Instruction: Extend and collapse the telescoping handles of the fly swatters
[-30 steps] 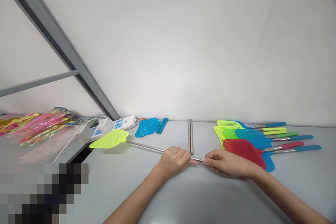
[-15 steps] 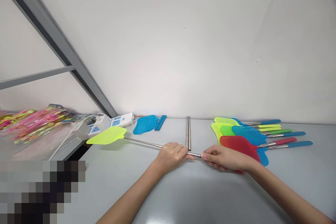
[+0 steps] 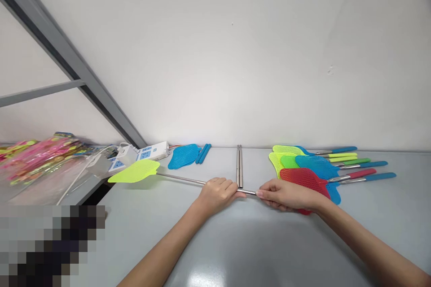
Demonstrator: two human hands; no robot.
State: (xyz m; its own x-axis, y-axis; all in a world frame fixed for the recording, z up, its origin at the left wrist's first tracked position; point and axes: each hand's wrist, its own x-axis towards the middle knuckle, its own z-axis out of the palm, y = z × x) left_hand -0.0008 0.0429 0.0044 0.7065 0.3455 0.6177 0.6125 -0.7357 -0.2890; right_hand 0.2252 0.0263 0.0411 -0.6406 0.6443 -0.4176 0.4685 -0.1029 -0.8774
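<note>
A fly swatter (image 3: 136, 172) with a yellow-green head and a thin metal rod lies crosswise in front of me, its head pointing left. My left hand (image 3: 219, 194) is wrapped round the middle of the rod. At the rod's right end, my right hand (image 3: 284, 194) pinches the thicker metal part between thumb and fingers; whatever lies inside that hand is hidden. Just behind the rod, two metal tubes (image 3: 239, 166) lie side by side. Beyond my right hand lies a red fly swatter (image 3: 303, 181), partly covered by that hand.
Several fly swatters with blue (image 3: 316, 164), green and yellow heads are piled at right. A loose blue swatter head (image 3: 183, 156) and two blue grip sleeves (image 3: 203, 154) lie near the wall. At left are a power strip (image 3: 153, 150), bagged pink items (image 3: 47, 154) and a grey metal frame (image 3: 67, 60).
The view has shifted slightly, so everything appears a little higher and further left. Both hands keep the same hold on the swatter's rod.
</note>
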